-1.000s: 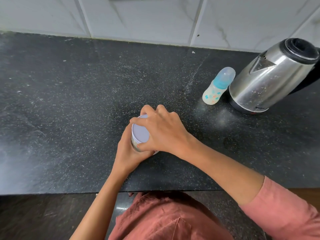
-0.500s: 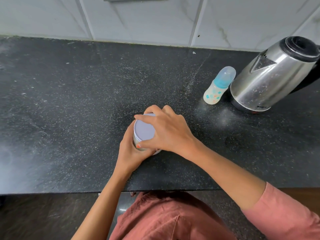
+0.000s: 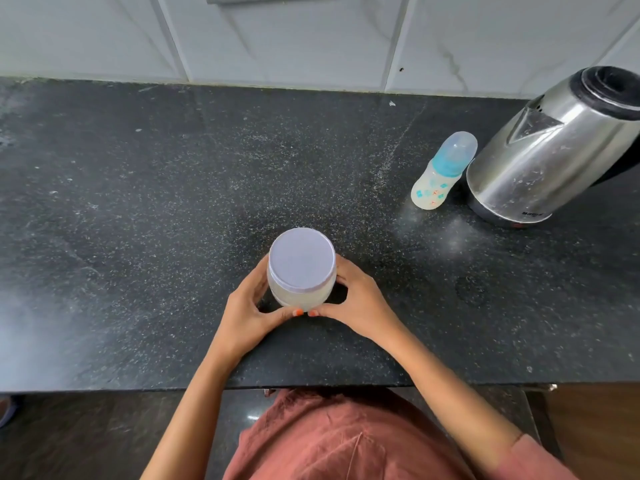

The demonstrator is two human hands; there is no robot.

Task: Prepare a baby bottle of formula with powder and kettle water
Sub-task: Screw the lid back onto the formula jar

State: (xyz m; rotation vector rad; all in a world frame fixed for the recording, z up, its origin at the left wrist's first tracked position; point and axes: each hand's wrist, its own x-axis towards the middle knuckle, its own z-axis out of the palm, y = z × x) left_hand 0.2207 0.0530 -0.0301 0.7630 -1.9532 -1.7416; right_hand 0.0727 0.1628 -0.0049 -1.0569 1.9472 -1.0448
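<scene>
**Powder jar in both hands at counter front; kettle and bottle stand closed at far right**

**Handling, by size**

- The electric kettle (image 3: 554,150) stands at the far right of the counter, partly cut off by the edge of view. It has a bright steel body and a black lid, which is in place. I judge it rigid, heavy if filled, and possibly hot on the bare metal. It should be taken by its black handle, which is mostly out of sight.
- The powder jar (image 3: 299,294) stands upright near the front edge, at centre. It is translucent, and its flat lilac lid (image 3: 301,259) is on. I judge it light, stiff and smooth-walled. One hand should steady the wall while the other works the lid rim. Whether the lid twists or pulls off cannot be told.
- The left hand (image 3: 247,306) and right hand (image 3: 360,303) are cupped round the jar wall below the lid, one on each side. The thumbs meet on the near face.
- The baby bottle (image 3: 441,173) stands just beside the kettle, on its left. Whether the two touch is unclear. It has a pale printed body, a blue collar and a clear cap, which is fitted. I judge it light and easily tipped, so it should be held by the body while the collar is unscrewed.

**Surroundings**

- The counter (image 3: 138,237) is black speckled stone. There is a pale dusting in front of the bottle and kettle, of a substance I cannot confirm.
- A white tiled wall (image 3: 277,36) runs behind the counter.
- Nothing stands between jar and bottle.
- Risk: the bottle sits close enough to the kettle that lifting the kettle could knock it over.
</scene>
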